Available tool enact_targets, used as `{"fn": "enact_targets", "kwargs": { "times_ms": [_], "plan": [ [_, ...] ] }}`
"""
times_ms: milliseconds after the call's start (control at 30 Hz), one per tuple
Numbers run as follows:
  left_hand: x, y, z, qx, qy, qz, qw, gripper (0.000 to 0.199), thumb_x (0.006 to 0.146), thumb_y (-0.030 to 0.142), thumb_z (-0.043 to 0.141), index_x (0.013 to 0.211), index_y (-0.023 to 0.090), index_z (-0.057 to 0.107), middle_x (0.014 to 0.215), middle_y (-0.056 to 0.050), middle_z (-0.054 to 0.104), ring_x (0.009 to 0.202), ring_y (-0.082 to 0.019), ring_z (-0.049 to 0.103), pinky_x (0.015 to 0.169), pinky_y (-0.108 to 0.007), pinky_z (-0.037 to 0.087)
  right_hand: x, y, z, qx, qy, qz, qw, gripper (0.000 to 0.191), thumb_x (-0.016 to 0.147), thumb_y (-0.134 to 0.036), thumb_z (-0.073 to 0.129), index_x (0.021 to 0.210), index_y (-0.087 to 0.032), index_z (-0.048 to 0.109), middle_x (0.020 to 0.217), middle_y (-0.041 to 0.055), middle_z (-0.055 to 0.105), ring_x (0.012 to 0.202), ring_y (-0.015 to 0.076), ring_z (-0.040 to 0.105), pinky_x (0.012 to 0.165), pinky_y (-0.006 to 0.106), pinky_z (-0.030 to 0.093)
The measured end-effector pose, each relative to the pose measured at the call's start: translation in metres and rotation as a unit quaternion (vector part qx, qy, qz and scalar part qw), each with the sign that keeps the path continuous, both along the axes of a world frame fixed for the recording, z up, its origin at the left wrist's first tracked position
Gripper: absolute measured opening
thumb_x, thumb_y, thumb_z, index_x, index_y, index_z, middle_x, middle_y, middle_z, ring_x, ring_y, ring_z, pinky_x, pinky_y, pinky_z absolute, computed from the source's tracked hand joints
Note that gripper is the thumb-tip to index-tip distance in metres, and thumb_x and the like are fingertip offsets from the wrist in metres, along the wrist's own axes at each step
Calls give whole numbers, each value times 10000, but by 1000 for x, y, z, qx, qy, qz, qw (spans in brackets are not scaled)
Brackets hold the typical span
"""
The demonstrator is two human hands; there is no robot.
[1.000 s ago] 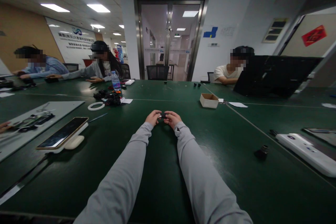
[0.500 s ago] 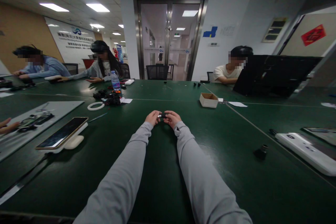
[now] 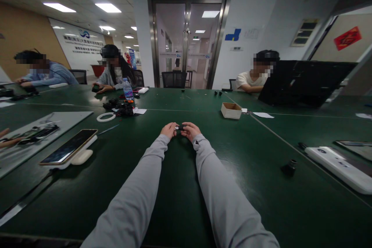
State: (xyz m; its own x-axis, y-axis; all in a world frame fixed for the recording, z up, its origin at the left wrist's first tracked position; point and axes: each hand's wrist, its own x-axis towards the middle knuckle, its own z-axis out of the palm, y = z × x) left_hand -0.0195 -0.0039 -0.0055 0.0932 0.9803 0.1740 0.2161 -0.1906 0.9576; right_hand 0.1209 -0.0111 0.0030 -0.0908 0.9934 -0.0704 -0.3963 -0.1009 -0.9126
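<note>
Between my two hands, just above the green table (image 3: 180, 186), is a small black cylindrical piece with a silvery end (image 3: 179, 128). My left hand (image 3: 169, 130) is closed in a pinch on the silvery end at its left. From the other side, my right hand (image 3: 190, 130) pinches the black part. The piece lies roughly level, and the fingers cover much of it, so its exact kind does not show. Grey sleeves cover both my arms.
Left are a phone (image 3: 71, 146) on a white stand, a white ring (image 3: 106, 117) and a grey board (image 3: 74, 118) with parts and another person's hand. A small box (image 3: 231, 111) stands ahead right. Further right are a black cylinder (image 3: 291, 166) and a white device (image 3: 338, 168).
My hands stay in place around the small piece, with slightly more of its silvery end showing. A person across the table has drawn an arm in and now holds a dark object.
</note>
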Motion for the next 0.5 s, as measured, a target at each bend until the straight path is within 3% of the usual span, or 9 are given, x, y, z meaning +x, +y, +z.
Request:
{"fn": "enact_targets", "kwargs": {
  "times_ms": [200,500],
  "plan": [
    [3,-5,7,-30,-48,-1,998,233,715,260,501,904,130,547,462,45,500,357,-49,392,378,-165,296,0,-1,0,0,3,-2,1000,208,638,-22,511,783,-164,555,541,-9,601,448,99,584,457,200,490],
    [4,4,4,-26,-164,41,985,362,644,406,621,888,146,559,590,45,483,409,-24,397,356,-145,294,-4,2,-6,42,-13,50,998,301,592,-81,646,830,-186,493,606,-47,606,493,112,617,504,236,517]
  ]
}}
